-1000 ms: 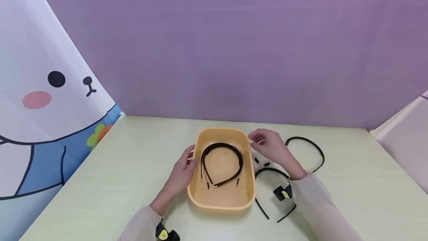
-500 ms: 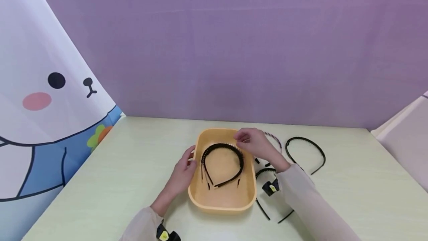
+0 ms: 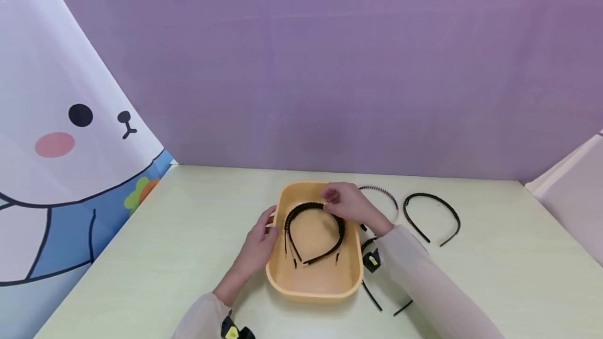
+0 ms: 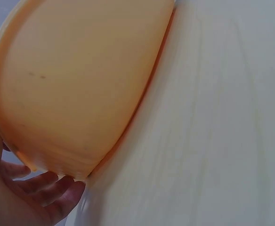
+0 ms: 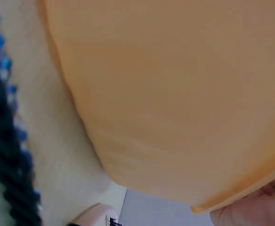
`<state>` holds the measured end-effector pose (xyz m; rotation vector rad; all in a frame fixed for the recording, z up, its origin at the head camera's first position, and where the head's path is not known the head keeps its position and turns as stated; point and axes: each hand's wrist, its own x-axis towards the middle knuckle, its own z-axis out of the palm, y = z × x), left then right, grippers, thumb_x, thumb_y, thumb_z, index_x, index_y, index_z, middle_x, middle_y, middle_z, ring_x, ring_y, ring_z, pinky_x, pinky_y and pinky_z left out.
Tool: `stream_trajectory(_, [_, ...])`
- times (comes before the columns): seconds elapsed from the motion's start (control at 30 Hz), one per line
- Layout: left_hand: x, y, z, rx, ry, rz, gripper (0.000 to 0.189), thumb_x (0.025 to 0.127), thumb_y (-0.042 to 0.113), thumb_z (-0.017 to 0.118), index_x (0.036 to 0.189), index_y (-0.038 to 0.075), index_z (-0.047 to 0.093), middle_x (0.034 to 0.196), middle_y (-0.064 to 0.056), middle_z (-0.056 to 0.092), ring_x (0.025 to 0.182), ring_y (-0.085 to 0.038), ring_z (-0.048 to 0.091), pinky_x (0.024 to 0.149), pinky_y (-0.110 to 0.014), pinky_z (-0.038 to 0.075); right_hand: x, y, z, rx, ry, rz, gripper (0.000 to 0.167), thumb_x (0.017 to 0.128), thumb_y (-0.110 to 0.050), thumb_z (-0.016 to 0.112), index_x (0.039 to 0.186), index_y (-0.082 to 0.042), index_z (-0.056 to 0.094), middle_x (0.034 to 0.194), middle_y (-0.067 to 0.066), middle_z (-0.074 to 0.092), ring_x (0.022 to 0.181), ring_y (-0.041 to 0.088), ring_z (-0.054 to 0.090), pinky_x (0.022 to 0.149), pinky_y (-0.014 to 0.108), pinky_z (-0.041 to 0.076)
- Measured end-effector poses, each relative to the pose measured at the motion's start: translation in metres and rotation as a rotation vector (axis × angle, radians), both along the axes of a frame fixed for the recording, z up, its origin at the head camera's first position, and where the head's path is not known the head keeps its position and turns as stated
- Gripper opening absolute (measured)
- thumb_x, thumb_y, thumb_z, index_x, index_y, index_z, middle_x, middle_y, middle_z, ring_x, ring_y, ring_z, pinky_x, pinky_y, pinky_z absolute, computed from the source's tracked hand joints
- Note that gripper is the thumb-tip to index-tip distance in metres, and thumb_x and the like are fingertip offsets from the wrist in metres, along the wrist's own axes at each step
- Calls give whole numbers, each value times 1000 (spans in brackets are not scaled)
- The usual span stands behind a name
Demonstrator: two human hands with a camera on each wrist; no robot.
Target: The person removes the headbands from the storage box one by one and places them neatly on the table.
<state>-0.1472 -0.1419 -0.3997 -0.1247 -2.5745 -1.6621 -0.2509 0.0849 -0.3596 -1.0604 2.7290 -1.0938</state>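
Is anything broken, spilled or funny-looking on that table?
Nothing stands out. The black headbands in the yellow tray overlap loosely, and more headbands lie on the table beside it, but I see no spill or break.

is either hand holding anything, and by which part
The left hand holds the orange tray by its left side; whether the right hand, over the tray, holds anything cannot be told.

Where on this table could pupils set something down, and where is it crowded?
The table is bare left, between the cartoon cloth and the left hand, and right, between the rightmost headband and pale cloth. Crowded: right of the tray, with headbands and the right sleeve; more headbands lie inside.
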Motion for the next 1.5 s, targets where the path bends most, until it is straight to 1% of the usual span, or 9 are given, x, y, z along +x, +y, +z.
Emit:
stream_trajectory(0.13, [2, 0, 1, -7, -9, 17, 47, 99, 12, 38, 146, 8, 34, 134, -24, 50, 114, -35, 57, 87, -42, 52, -7, -5, -3, 13, 20, 7, 21, 79, -1, 68, 99, 6, 65, 95, 17, 69, 86, 25, 66, 78, 32, 54])
stream_trajectory(0.23, [4, 0, 1, -9, -8, 9, 48, 99, 12, 39, 146, 7, 34, 134, -26, 49, 114, -36, 56, 87, -43, 52, -10, -7, -5, 19, 8, 4, 23, 77, 0, 69, 98, 6, 64, 94, 18, 69, 86, 26, 66, 79, 32, 54])
stream_trajectory(0.33, [5, 0, 1, -8, -11, -4, 48, 99, 11, 39, 146, 5, 33, 135, -26, 48, 114, -36, 56, 87, -44, 51, -11, -8, -6, 56, 12, -15, 24, 75, -1, 71, 97, 4, 65, 93, 16, 69, 86, 25, 66, 79, 32, 54])
stream_trajectory(0.4, [4, 1, 0, -7, -11, -4, 48, 99, 12, 39, 146, 6, 33, 135, -26, 49, 114, -36, 56, 87, -44, 52, -12, -10, -8, 93, 34, -34, 23, 74, -3, 72, 96, 1, 66, 91, 13, 70, 85, 22, 66, 78, 31, 53])
stream_trajectory(0.63, [-1, -1, 1, 0, -4, -1, 47, 99, 11, 38, 146, 8, 33, 134, -24, 50, 114, -35, 57, 87, -43, 52, -11, -15, -9, 150, 66, -111, 23, 75, -8, 76, 96, -3, 68, 88, 7, 70, 82, 18, 65, 78, 32, 52])
stream_trajectory(0.9, [1, -1, 3, 19, 2, -11, 48, 99, 11, 39, 146, 7, 33, 135, -25, 49, 114, -36, 57, 86, -42, 53, -6, -18, -3, 290, 96, -128, 25, 75, -11, 77, 98, -6, 68, 90, 5, 70, 83, 19, 64, 77, 34, 52])
stream_trajectory(1.03, [2, -1, 3, 17, -1, -14, 48, 99, 11, 39, 146, 7, 33, 136, -25, 49, 114, -36, 56, 85, -42, 53, -5, -19, -3, 331, 99, -133, 24, 76, -10, 76, 98, -5, 68, 90, 5, 70, 83, 20, 64, 77, 34, 52])
stream_trajectory(1.3, [0, -1, 1, 1, -8, -3, 48, 99, 11, 38, 147, 7, 33, 135, -25, 49, 113, -36, 56, 84, -41, 54, -5, -18, -6, 346, 144, -127, 20, 76, -8, 76, 95, -6, 71, 89, 5, 71, 82, 19, 65, 75, 34, 52])
stream_trajectory(1.5, [3, -1, 4, 13, -2, -8, 48, 99, 12, 39, 146, 7, 34, 135, -26, 49, 113, -36, 56, 84, -43, 53, -6, -20, -7, 344, 150, -136, 21, 74, -1, 72, 95, -6, 70, 87, 4, 70, 81, 19, 65, 74, 33, 53])
